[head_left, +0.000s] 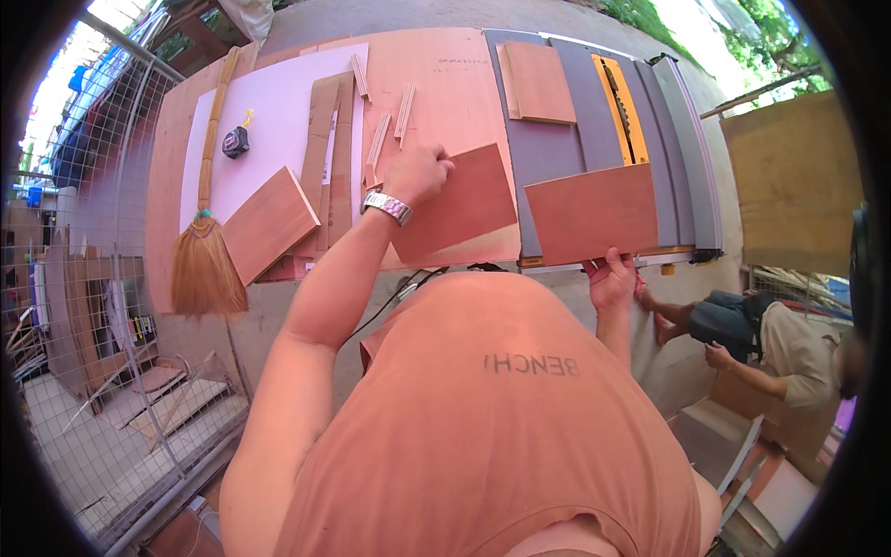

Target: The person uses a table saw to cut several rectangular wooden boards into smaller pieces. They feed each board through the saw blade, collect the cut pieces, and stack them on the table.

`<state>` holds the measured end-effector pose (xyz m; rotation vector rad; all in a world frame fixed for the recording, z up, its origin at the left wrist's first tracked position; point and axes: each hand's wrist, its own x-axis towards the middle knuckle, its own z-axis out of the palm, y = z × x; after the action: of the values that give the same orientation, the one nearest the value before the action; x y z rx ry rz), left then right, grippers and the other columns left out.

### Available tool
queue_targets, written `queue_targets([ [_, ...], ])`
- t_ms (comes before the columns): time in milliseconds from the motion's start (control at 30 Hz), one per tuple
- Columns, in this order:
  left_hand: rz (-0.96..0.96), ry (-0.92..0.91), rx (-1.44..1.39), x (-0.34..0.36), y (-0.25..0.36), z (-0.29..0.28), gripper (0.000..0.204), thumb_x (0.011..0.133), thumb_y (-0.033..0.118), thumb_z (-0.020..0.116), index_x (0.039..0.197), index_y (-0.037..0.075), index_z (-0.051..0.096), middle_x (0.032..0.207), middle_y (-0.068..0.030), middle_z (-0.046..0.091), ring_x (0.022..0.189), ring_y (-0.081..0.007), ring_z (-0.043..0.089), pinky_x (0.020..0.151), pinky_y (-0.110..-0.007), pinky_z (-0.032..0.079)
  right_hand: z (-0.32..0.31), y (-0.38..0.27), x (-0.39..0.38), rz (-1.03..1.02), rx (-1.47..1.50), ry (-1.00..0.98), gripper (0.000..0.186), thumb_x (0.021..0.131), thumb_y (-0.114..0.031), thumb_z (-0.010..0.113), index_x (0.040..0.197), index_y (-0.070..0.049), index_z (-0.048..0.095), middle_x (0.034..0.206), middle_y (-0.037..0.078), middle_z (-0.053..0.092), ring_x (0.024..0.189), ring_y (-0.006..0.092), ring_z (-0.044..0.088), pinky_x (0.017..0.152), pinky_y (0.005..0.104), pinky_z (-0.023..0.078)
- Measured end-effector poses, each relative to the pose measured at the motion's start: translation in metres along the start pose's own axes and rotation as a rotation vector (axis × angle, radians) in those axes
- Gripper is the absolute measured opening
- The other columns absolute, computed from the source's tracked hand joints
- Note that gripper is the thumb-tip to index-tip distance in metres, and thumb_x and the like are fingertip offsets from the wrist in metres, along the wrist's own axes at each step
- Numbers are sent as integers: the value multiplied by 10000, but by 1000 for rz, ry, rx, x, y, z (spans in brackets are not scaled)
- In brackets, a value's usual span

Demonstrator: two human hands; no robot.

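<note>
My left hand, with a metal-banded watch on its wrist, is closed at the far left edge of a reddish-brown wooden panel; its fingertips are partly hidden. That panel lies at a slant near the front of the bench. Nearer the right, my right hand grips the near edge of a second wooden panel, thumb on top. This second panel is over the grey saw table, just in front of the yellow blade insert. Narrow wood strips lie beyond my left hand.
Left on the bench are a broom, a tape measure, a white sheet, cardboard strips and another panel. One more board rests on the saw table. Another person sits at the right. Wire mesh stands left.
</note>
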<state>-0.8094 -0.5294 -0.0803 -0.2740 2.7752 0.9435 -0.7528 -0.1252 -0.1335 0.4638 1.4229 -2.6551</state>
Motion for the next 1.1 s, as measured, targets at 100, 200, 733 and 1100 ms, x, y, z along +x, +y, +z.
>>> queue_targets([
  [100, 34, 159, -286, -5, -1, -25, 183, 937, 195, 643, 1041, 75, 733, 854, -144, 731, 801, -263, 704, 718, -414, 529, 1, -10, 10, -82, 43, -197, 236, 982, -80, 625, 1208, -142, 603, 1193, 62, 675, 1080, 273, 680, 894, 539, 597],
  [200, 227, 356, -613, -9, -5, -30, 111, 940, 134, 648, 970, 33, 683, 800, -69, 697, 699, -143, 624, 647, -327, 497, 14, -17, 22, -167, 25, -410, 211, 996, -85, 621, 1204, -122, 617, 1199, 70, 680, 1088, 267, 683, 969, 522, 573],
  [733, 430, 297, -1524, -58, -17, 70, 261, 1034, 299, 595, 1170, 89, 523, 1106, -38, 654, 1026, -113, 610, 905, -278, 504, 129, 49, 44, -489, -808, -514, 169, 910, 66, 638, 1059, -13, 641, 1068, 100, 690, 998, 191, 661, 885, 328, 522],
  [1100, 206, 392, -1035, -60, 1, 75, 496, 826, -43, 756, 1256, 73, 538, 1170, -48, 667, 1077, -141, 627, 898, -332, 546, 154, 77, 37, -556, -801, -555, 562, 941, 46, 607, 1428, -50, 344, 1317, 136, 542, 1218, 243, 553, 1019, 383, 462],
])
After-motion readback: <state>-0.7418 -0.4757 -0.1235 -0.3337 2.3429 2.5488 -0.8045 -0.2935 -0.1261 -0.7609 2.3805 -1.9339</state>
